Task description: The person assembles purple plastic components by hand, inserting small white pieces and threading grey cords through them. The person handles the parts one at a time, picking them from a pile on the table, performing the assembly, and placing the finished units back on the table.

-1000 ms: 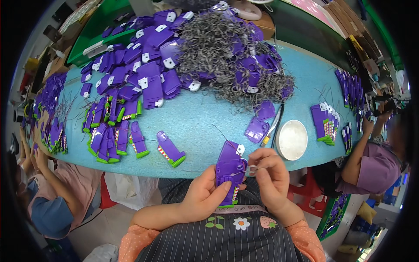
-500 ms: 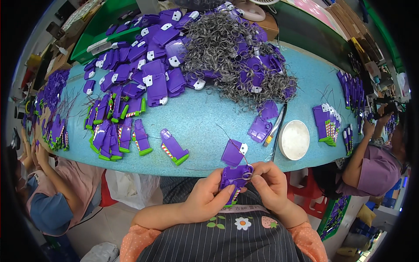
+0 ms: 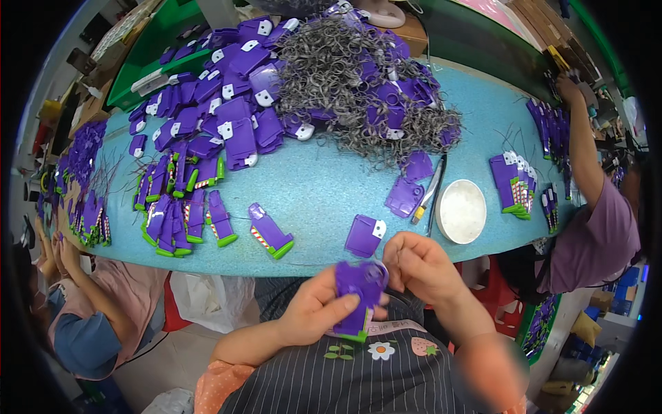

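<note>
One hand, the left (image 3: 314, 307), grips the purple case (image 3: 353, 319), thumb across its face, over the apron (image 3: 310, 376) just off the bench's (image 3: 310, 200) front edge. The right hand (image 3: 424, 272) curls its fingertips together at the case's upper right corner; whether they pinch a wire, I cannot tell. Held off the bench, the case could drop if the left thumb slackens under a tug. One loose panel (image 3: 362, 238) lies near the front edge — a passing wrist could sweep it off. Right of it stands the bowl (image 3: 462, 215). Toward the back edge, wires (image 3: 331, 76) heap over panels; their tangled curls could snag — one hasty pull might drag several.
</note>
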A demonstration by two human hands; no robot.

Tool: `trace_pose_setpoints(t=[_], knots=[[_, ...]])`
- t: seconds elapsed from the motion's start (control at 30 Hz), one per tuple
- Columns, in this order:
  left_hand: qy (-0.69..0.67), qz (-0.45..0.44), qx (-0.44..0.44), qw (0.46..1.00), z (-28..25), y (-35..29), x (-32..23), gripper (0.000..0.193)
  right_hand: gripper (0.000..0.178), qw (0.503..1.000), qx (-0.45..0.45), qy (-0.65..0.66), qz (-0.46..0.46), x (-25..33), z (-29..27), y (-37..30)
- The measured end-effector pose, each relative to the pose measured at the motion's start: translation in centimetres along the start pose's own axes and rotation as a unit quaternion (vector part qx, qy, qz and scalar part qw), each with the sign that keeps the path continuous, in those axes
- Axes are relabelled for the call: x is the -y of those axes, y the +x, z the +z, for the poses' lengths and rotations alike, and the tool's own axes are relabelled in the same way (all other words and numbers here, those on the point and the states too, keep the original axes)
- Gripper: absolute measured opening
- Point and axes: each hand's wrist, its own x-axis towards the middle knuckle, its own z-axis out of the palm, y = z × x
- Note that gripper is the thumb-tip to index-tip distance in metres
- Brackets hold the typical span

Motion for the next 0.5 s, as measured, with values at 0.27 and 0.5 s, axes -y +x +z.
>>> trace_pose_setpoints(t=[0.27,0.5], knots=[[0.418,0.241,-0.192,0.855,-1.4,0.2,2.6,0.030,0.020,0.877,-0.114,-0.414,-0.216,-1.7,4.0,1.3],[0.225,0.216,-0.188,0.931,-1.0,0.4,3.0,0.031,0.018,0.893,-0.138,-0.366,-0.223,-3.4,4.3,2.1]])
